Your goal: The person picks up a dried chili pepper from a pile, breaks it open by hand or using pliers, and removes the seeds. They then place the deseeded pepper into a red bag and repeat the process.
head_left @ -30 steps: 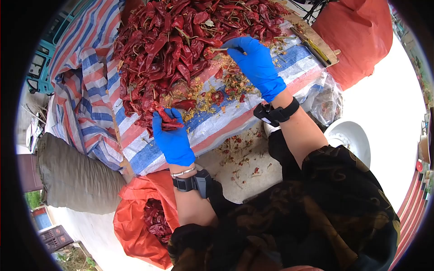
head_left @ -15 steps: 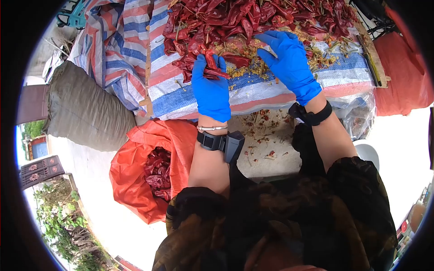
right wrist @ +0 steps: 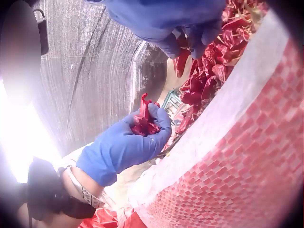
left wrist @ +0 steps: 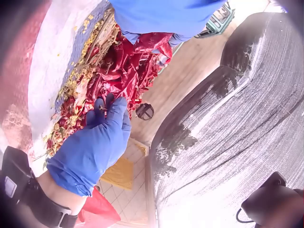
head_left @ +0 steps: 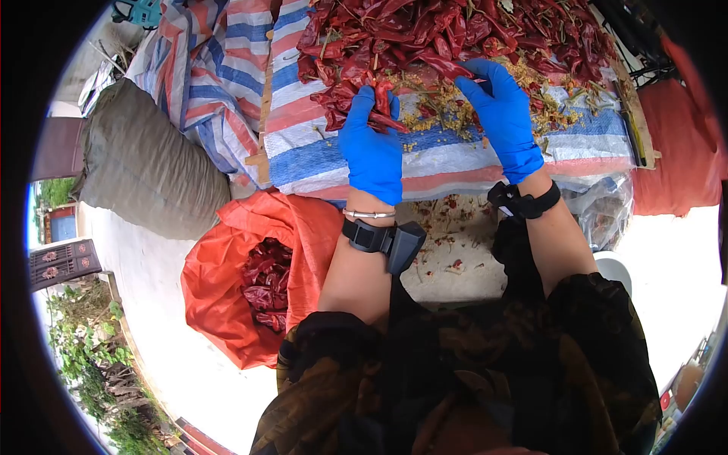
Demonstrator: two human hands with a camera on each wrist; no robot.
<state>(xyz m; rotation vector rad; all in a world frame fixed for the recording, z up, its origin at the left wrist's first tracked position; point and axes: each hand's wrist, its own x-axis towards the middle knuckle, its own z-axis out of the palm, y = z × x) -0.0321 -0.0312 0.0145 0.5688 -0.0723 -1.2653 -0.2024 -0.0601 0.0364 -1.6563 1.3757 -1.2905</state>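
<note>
A big heap of dried red chillies (head_left: pixel 455 30) lies on a striped woven sheet (head_left: pixel 462 155). My left hand (head_left: pixel 371 114), in a blue glove, grips a small bunch of chillies (head_left: pixel 377 97) at the heap's near edge; the right wrist view shows the same bunch (right wrist: pixel 142 121) in its curled fingers. My right hand (head_left: pixel 474 80), also gloved, pinches one chilli (head_left: pixel 444 64) at the edge of the heap, a hand's width to the right of the left hand. In the left wrist view the right hand (left wrist: pixel 102 111) has its fingertips in the chillies.
Yellow seeds and stems (head_left: pixel 440 114) litter the sheet between my hands. An open orange sack (head_left: pixel 227 303) with chillies in it stands below left, and a grey sack (head_left: pixel 144 167) lies beside it. A clear plastic bag (head_left: pixel 603 208) and a white bowl (head_left: pixel 618 269) are at the right.
My left hand has carried its bunch up to the heap's edge, close to my right hand. My right hand has drawn back from the heap to its edge. The view has swung left.
</note>
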